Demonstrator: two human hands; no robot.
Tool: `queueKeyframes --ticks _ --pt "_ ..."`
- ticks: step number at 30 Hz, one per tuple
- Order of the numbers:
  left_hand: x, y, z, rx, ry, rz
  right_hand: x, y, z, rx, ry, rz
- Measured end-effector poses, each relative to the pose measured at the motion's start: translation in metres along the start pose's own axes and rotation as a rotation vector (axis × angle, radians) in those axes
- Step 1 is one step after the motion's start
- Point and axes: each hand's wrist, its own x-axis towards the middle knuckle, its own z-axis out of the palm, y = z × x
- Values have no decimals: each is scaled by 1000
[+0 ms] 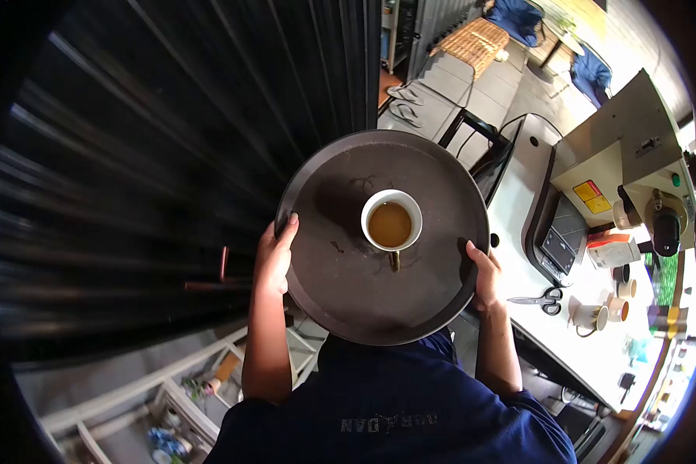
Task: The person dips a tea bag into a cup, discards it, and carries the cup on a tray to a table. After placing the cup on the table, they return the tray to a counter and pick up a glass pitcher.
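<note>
Gripping opposite edges of the round tray (348,298), your left hand (275,259) and right hand (485,280) are part-closed, thumbs on top; the cup (369,241) of brown liquid sits near its middle, and your shirt's (387,394) lettering is unclear

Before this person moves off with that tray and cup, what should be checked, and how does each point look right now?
1. Left hand gripping the tray: ok, thumb over the rim.
2. Right hand gripping the opposite side: ok.
3. Cup upright and near the tray's middle: ok.
4. Brown drink below the cup's brim: ok.
5. Floor ahead free of loose things: not ok, a pair of sandals lies there.
6. Gap between the tray and the white counter: cannot tell; they overlap in this view.
</note>
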Motion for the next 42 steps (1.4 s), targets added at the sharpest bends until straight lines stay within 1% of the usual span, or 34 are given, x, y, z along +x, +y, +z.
queueKeyframes --ticks 2,5,7,8,10,12,14,18,20,23,24,26,28,30,35,36,38,40,42 --pt "27 7 9 28 -45 24 10 -2 4 36 50 -12" --pt "58 20 30 49 -113 5 30 -4 3 28 119 -29" --pt "81 28 45 -23 -203 16 45 -6 1 57 147 -55" --pt "90 34 53 -11 -218 16 52 -8 -1 73 170 -24" --pt "105 47 69 -8 -272 8 61 -17 -2 94 202 -27" --pt "118 58 85 19 -297 29 74 -25 -3 119 227 -45" --pt "133 69 100 52 -323 40 83 -29 -4 130 208 -84" --pt "170 85 125 74 -415 16 92 -41 7 171 298 -82" --pt "193 90 139 88 -472 25 101 -34 10 212 339 -180" --pt "228 99 159 117 -575 3 107 -33 21 272 388 -179" --pt "238 104 166 132 -619 7 107 -34 30 284 422 -185" --pt "258 116 180 146 -693 14 109 -41 52 320 560 -242" --pt "276 124 192 214 -736 60 113 -39 66 359 611 -232" --pt "296 130 206 192 -820 39 118 -38 74 397 664 -218" --pt "313 148 240 211 -985 -6 121 -35 91 471 726 -300" --pt "317 146 246 218 -997 -6 123 -34 92 482 743 -306" --pt "320 149 260 230 -1021 1 127 -30 90 495 780 -388" --pt "314 158 274 206 -1049 -59 129 -33 90 515 814 -398" --pt "309 167 286 221 -1071 -62 129 -38 89 547 833 -396"
